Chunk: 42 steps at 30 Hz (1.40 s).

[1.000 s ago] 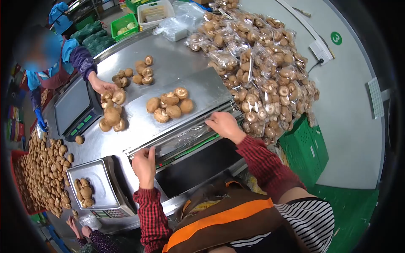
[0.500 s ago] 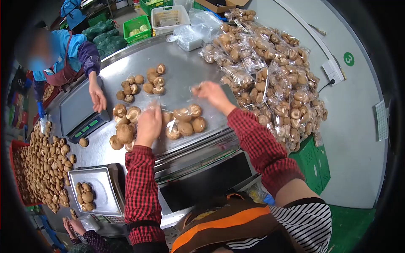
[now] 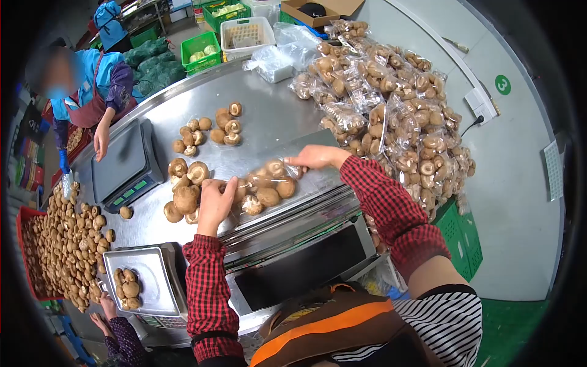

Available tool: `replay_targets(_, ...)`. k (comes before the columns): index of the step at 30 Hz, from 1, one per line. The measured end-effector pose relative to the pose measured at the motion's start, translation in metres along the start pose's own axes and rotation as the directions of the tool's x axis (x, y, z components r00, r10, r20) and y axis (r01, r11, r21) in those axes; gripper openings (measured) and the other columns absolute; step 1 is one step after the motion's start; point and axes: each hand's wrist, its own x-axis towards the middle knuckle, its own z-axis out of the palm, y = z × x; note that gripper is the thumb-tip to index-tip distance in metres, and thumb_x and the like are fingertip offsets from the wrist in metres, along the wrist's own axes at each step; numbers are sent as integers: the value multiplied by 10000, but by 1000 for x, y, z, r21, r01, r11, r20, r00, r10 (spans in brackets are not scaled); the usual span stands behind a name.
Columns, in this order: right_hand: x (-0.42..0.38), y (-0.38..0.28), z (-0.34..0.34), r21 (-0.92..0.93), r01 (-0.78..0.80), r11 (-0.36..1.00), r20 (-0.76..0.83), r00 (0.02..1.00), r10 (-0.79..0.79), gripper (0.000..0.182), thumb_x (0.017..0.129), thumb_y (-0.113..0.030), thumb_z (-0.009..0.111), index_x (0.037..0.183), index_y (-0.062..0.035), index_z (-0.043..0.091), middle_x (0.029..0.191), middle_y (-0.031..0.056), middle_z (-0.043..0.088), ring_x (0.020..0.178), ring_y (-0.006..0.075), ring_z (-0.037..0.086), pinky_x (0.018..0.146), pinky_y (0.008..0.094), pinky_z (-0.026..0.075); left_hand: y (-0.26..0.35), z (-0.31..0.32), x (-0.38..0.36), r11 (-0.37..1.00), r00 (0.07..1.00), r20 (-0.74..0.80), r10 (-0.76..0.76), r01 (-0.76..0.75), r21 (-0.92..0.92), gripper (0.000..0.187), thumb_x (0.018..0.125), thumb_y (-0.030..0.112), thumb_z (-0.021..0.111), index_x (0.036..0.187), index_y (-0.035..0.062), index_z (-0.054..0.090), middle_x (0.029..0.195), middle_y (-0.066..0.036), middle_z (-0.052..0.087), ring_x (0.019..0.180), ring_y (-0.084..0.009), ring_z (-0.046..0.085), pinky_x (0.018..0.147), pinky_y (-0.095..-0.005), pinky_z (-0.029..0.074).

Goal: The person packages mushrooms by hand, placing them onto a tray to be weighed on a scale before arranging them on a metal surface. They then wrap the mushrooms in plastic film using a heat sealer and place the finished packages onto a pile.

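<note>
**Film stretched over a loose cluster of shiitake — where it could slip**

The left hand (image 3: pixel 215 200) lies flat at the near-left edge of a cluster of shiitake mushrooms (image 3: pixel 268 186), its fingers spread and pressing down on the cling film (image 3: pixel 244 166) that covers them. The right hand (image 3: pixel 313 158) sits at the far-right edge, fingers pinched shut on the film's corner. The cluster rests on the steel plate of the wrapping machine (image 3: pixel 287 235), which stands on the steel table (image 3: pixel 257 101).

The mushrooms are loose under the film, with no tray visible, so one could roll out at an open side if the two hands pull unevenly. A second heap of unwrapped mushrooms (image 3: pixel 183 194) lies just beside the left hand — a stray one could get caught under the film. Thin film pinched hard may tear or cling to itself and wrinkle. The pile of wrapped packs (image 3: pixel 391 116) leans close on the right; a sweep of the right sleeve could knock some down.
</note>
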Motion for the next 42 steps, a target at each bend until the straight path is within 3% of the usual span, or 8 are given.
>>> replay_targets(3,7,33,24,70,305,950,-124,948,-295,517,916,-487,596,928,16,711,857,139,711,811,185,644,735,347,503,1,-9,-6,988,994,62,-88,79,136,557,897,492,580,1084,-22,685,1001,-266,656,989,-384,603,899,-444,459)
replay_targets(8,-13,24,54,627,172,760,-192,979,-64,340,1005,-332,504,1058,-23,637,981,82,677,859,173,642,754,312,549,-2,0,-36,995,997,2,-79,79,68,568,936,435,536,1297,-3,551,991,-259,672,945,-387,637,868,-427,475)
replay_targets(18,-122,19,96,992,120,27,-119,993,-19,258,1041,-283,412,1131,-51,481,1060,118,612,852,268,679,683,417,603,6,-15,-83,847,974,130,-184,224,-482,313,987,237,536,871,-38,631,615,-27,559,514,-76,485,467,-266,368)
replay_targets(22,-193,32,168,988,-48,-147,46,999,-22,247,1044,-271,409,1135,-51,474,1062,123,610,843,277,686,706,400,606,11,-29,-151,879,873,377,-310,414,-236,394,979,274,571,719,-18,618,519,1,492,475,-57,441,438,-245,336)
replay_targets(30,-238,-4,260,854,126,505,-441,690,574,394,1000,-299,535,727,-21,476,518,54,485,517,115,532,486,299,425,13,29,-226,904,995,-21,-94,76,-421,367,1028,228,505,738,4,486,654,69,359,611,-47,279,515,-244,261)
replay_targets(36,-233,107,354,442,-133,887,-851,250,462,329,951,-260,585,749,-10,511,673,238,568,647,455,562,556,497,439,-41,85,-225,863,932,13,362,-341,373,333,904,217,664,653,37,540,635,-140,574,568,-340,561,523,-437,444)
replay_targets(39,-190,98,387,638,-126,760,-749,129,650,283,963,-237,539,782,-21,515,749,264,579,717,478,561,588,529,438,-24,115,-212,802,879,43,476,-453,388,263,895,194,664,698,59,554,703,-127,584,645,-319,584,566,-434,466)
replay_targets(42,-207,49,392,789,615,-5,-477,617,625,195,959,-162,544,1107,-46,595,1064,55,626,1025,150,595,889,335,490,-16,126,-211,770,830,93,551,-548,328,222,908,149,631,725,65,535,711,-94,574,653,-272,587,568,-392,461)
